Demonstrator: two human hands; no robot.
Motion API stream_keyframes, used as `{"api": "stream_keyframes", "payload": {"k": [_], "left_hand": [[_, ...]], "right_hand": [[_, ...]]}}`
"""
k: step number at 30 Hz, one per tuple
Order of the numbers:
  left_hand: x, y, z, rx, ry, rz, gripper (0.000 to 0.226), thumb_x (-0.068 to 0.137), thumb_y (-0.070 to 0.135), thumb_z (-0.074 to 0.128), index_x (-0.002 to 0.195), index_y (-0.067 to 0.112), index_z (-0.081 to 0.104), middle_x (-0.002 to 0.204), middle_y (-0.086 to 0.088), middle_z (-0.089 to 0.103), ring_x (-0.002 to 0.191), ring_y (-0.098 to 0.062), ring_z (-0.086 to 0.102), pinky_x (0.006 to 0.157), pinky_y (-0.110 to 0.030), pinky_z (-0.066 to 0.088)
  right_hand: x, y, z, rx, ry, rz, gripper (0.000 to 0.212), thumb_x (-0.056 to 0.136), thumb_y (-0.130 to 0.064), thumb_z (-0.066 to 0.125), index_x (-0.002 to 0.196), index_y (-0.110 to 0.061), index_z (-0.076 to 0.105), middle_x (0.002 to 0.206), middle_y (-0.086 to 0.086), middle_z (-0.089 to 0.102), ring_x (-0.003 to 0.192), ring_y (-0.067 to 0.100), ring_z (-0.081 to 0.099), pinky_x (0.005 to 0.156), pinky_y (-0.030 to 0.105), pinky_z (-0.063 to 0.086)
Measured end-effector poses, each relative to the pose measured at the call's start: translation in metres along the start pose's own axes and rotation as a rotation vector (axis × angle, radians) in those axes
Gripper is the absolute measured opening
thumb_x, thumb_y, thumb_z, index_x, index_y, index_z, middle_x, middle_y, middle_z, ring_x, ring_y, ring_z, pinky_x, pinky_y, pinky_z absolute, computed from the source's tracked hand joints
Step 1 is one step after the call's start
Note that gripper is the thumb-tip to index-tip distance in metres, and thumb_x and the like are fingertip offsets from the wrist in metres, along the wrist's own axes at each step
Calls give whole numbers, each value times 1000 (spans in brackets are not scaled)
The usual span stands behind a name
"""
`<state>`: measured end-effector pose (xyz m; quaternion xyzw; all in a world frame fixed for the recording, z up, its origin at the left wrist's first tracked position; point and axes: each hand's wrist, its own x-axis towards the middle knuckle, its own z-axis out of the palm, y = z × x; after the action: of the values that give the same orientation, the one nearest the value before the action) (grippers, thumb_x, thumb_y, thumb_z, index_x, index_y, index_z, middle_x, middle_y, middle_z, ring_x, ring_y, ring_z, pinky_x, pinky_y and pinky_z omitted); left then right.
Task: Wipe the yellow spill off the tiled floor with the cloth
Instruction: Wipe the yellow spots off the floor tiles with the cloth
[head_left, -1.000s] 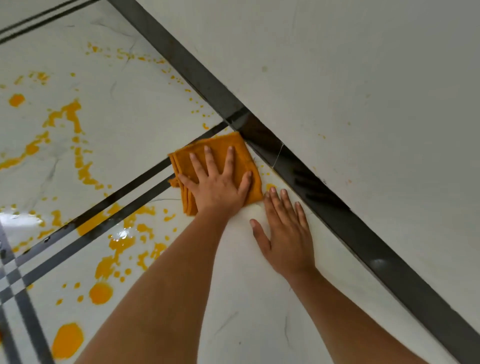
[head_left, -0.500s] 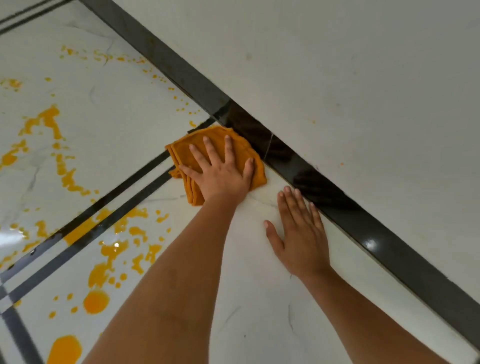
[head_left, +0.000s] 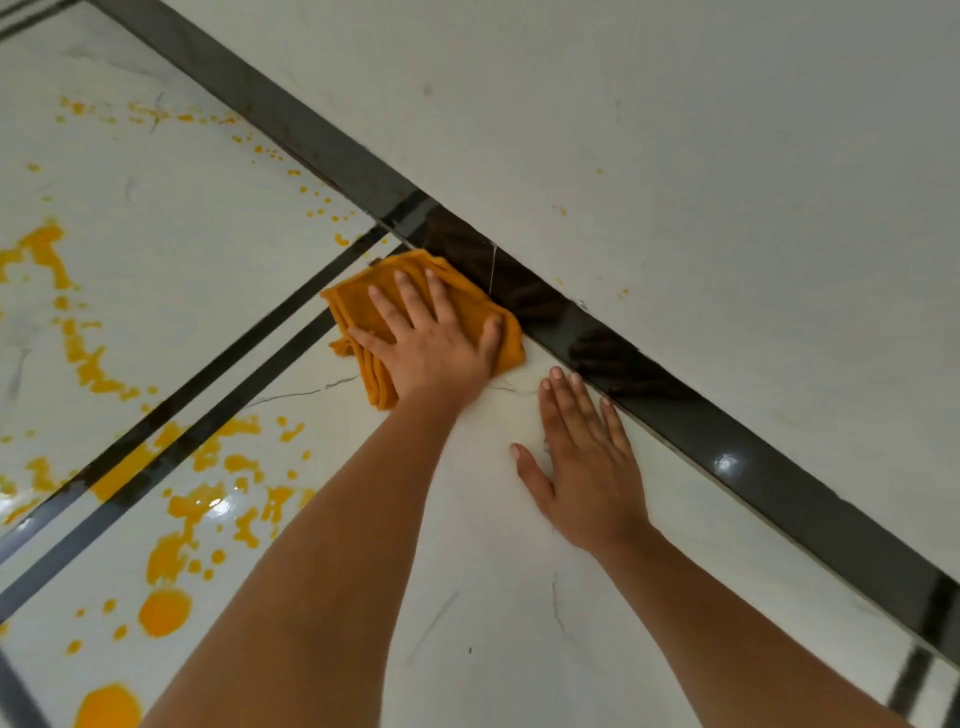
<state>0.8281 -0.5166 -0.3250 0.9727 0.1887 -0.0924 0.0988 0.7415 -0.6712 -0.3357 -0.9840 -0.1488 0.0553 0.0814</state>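
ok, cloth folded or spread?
Folded. The cloth shows stacked layer edges along its left side, pressed flat under the left hand.

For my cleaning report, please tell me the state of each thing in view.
cloth: folded, flat on the tile beside the black skirting.
left hand: fingers spread, pressing on the cloth.
right hand: flat on bare tile, holding nothing.
yellow spill: glossy puddles and drops left of the cloth, not yet wiped.

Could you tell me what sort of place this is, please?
Likely an indoor room, seen at its edge: glossy marble-look floor tiles with dark inlay strips, a black skirting and a plain white wall.
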Motion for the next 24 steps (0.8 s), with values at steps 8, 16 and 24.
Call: {"api": "stream_keyframes", "payload": {"k": [8, 16, 24], "left_hand": [[-28, -6, 6, 60, -14, 135, 84, 83, 73, 12, 147, 25, -12, 157, -7, -13, 141, -36, -15, 105, -66, -9], [-48, -23, 6, 101, -42, 265, 76, 85, 71, 11, 147, 33, -10, 158, -2, -9, 142, -32, -14, 106, -63, -10], [-65, -47, 6, -16, -39, 163, 69, 87, 68, 15, 146, 39, -8, 157, 3, -10, 143, -27, -16, 107, -62, -11]], "right_hand": [[1, 3, 1, 20, 16, -7, 70, 94, -55, 16, 146, -9, 23, 153, 7, 25, 143, 18, 15, 116, 36, 7], [-1, 0, -2, 26, -25, -6, 75, 93, -59, 10, 145, -7, 25, 152, 8, 28, 141, 19, 17, 116, 38, 12], [-10, -15, -15, 190, -104, 1, 84, 84, -67, 3, 149, -14, 9, 158, 3, 8, 144, 13, -4, 112, 26, -5]]}}
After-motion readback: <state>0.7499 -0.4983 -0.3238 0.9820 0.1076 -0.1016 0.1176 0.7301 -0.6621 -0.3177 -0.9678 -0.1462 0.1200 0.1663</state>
